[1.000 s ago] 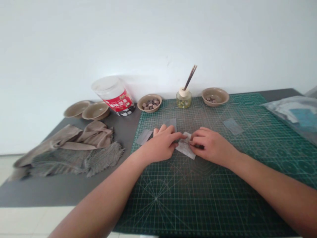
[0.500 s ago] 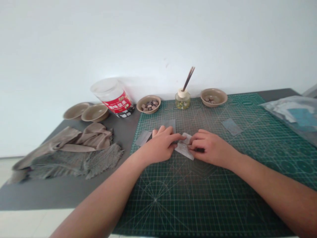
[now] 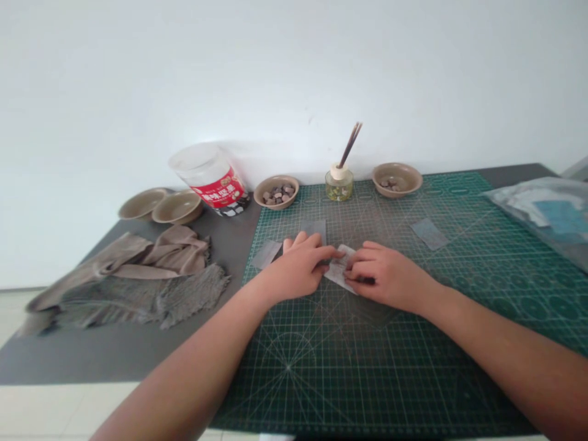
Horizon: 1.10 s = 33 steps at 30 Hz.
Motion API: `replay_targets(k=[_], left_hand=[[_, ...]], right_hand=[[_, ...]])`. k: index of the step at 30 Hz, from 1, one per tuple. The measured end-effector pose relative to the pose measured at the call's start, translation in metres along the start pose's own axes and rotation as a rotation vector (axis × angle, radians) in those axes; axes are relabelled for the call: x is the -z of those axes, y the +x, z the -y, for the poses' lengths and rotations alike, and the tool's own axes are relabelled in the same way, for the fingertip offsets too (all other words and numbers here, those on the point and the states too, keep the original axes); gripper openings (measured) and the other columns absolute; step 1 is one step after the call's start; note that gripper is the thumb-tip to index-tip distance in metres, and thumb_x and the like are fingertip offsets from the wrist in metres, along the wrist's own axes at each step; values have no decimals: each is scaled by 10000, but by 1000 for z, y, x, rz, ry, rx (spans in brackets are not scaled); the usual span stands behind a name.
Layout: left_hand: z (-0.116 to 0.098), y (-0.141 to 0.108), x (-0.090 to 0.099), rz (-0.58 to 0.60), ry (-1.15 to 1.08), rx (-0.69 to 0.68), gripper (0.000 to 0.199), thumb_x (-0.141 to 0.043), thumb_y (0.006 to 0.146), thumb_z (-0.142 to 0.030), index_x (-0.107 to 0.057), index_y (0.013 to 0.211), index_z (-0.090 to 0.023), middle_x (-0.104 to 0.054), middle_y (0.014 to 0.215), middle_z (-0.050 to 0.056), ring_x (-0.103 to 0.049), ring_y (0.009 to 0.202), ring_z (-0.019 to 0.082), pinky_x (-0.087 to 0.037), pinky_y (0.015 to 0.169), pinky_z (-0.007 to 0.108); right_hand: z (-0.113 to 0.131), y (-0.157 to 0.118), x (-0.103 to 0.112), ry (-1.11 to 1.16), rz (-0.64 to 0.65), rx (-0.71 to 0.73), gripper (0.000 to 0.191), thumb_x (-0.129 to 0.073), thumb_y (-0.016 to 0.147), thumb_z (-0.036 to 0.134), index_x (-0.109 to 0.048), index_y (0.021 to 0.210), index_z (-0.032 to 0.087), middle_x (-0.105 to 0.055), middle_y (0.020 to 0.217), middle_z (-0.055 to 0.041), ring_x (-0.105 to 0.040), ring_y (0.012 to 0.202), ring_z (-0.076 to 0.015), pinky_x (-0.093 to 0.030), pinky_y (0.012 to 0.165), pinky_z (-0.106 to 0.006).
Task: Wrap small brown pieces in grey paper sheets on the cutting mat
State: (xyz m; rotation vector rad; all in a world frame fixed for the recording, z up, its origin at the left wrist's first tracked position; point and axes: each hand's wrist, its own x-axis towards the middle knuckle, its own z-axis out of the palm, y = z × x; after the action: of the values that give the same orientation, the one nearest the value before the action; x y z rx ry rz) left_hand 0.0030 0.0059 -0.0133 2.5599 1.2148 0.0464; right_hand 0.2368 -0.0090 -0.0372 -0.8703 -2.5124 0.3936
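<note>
A small pale grey sheet [image 3: 336, 273], thin and rectangular, lies tilted on the green cutting mat [image 3: 321, 367] between my hands. The index finger of my left hand [image 3: 304, 267] presses on its upper part, with the thumb at its left edge. The other left fingers reach toward another grey rectangle [image 3: 315, 229] behind. My right hand [image 3: 388, 274] has its fingertips bunched together on the sheet's right side, covering that part. Whether anything else sits under those fingertips is hidden. Close to my left wrist lies one more grey rectangle [image 3: 266, 253].
Behind the hands stand a bowl of small stones [image 3: 276, 193], a reed diffuser [image 3: 339, 184] and a bowl with a few stones [image 3: 397, 180]. A grey rectangle [image 3: 430, 234] lies right. Leftward are a plastic jar [image 3: 215, 187], two bowls [image 3: 177, 208] and cloth [image 3: 138, 282]; far right, a plastic bag [image 3: 551, 211].
My right fingertips have shifted slightly left over the sheet, covering more of it. My left hand stays nearly in place.
</note>
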Motion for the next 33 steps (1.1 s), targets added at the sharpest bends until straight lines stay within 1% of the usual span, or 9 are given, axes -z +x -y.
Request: replay_targets(k=[4,8,14,17,22,26,29,31,33], left_hand=[[0,0,1,4,-2,-3,414,-469,947,-231,-594,1317,-367,-544,1046,65,-443,1045,290,-364,871,456],[1,0,1,4,3,3,405,-463,957,-249,-599,1315,-377,-545,1039,64,-444,1035,291,-361,863,455],[2,1,0,-3,14,-1,423,-468,951,-248,-590,1334,-380,-544,1039,66,-443,1035,294,-360,844,452],[1,1,0,-2,12,4,420,-470,950,-248,-595,1329,-377,-545,1043,68,-441,1043,297,-360,847,454],[1,1,1,-3,7,-4,385,-465,955,-255,-616,1289,-372,-549,1036,63,-450,1028,294,-356,836,458],[2,1,-1,-10,15,-2,399,-473,950,-247,-608,1301,-379,-549,1030,64,-454,1023,295,-353,819,446],[4,1,-2,-21,20,-18,397,-478,947,-235,-612,1289,-385,-552,1033,61,-461,1021,295,-347,808,437],[3,1,-2,-35,23,-32,395,-488,942,-227,-609,1286,-378,-560,1026,60,-468,1011,291,-343,798,426],[2,0,0,-76,16,-41,402,-515,929,-219,-597,1297,-356,-573,1036,63,-473,1010,288,-343,797,418]], right_hand=[[0,0,-1,-33,-63,-70,136,-660,928,225,-711,805,197,-716,899,-54,-605,852,-203,-463,832,-378],[0,-1,-1,26,-23,-28,145,-657,928,212,-701,790,201,-714,879,-38,-601,836,-192,-467,814,-361],[-6,3,-1,38,-66,-83,124,-659,930,220,-695,814,196,-717,918,-46,-611,893,-200,-474,840,-363],[-5,2,-1,23,-71,-91,125,-669,920,224,-685,800,195,-710,902,-46,-604,869,-199,-470,829,-363],[-2,0,1,32,-22,-47,122,-667,918,212,-692,800,194,-710,892,-37,-597,852,-189,-456,826,-351],[-1,1,0,-18,-40,-64,156,-665,920,231,-684,770,191,-711,873,-40,-581,817,-190,-447,818,-366],[-2,2,-2,-9,-11,-24,153,-654,931,228,-692,785,197,-720,874,-34,-585,820,-190,-446,822,-365],[-3,3,-2,-40,-66,-61,140,-648,935,228,-696,808,191,-722,894,-49,-594,854,-207,-445,842,-379],[-2,4,0,-24,-154,-128,105,-669,921,240,-697,833,192,-719,907,-55,-604,884,-218,-448,857,-383]])
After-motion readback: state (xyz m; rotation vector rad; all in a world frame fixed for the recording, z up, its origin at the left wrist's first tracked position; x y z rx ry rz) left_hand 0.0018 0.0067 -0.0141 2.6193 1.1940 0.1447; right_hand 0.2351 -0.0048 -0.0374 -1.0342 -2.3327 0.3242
